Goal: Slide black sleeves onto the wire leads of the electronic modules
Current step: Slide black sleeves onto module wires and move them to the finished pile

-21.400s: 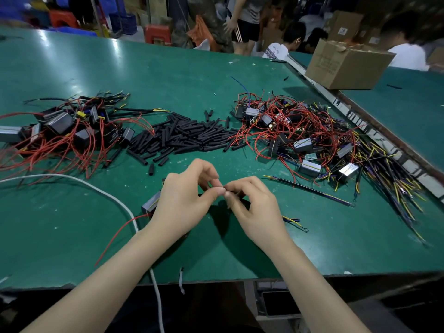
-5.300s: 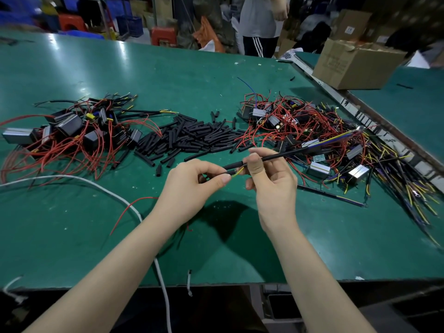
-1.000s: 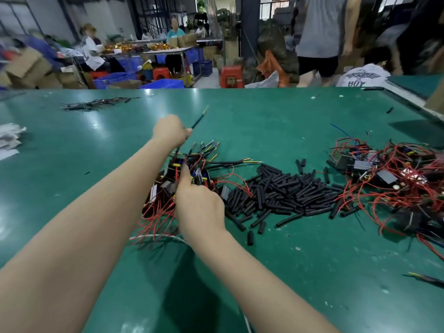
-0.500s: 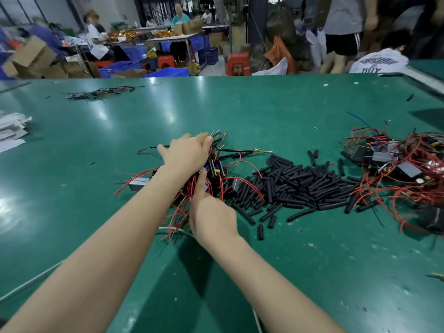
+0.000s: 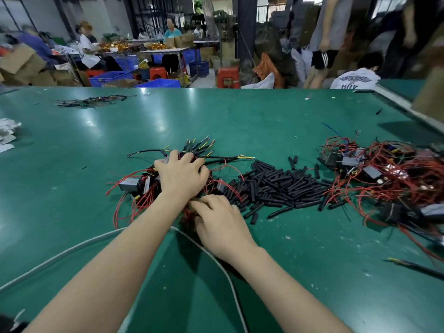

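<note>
1. Head view, frame centre: your left hand [image 5: 181, 175] lies spread, fingers loosely bent, atop the tangled pile of red-wired black modules [image 5: 144, 186].
2. Your right hand [image 5: 219, 221] touches its near edge; grasp unclear.
3. Loose short black sleeves [image 5: 276, 186] lie heaped just right.

The right-hand tangle of red-wired modules [image 5: 394, 186] is blurred and cropped at the frame edge; both hands' fingertips are hidden among wires.
</note>
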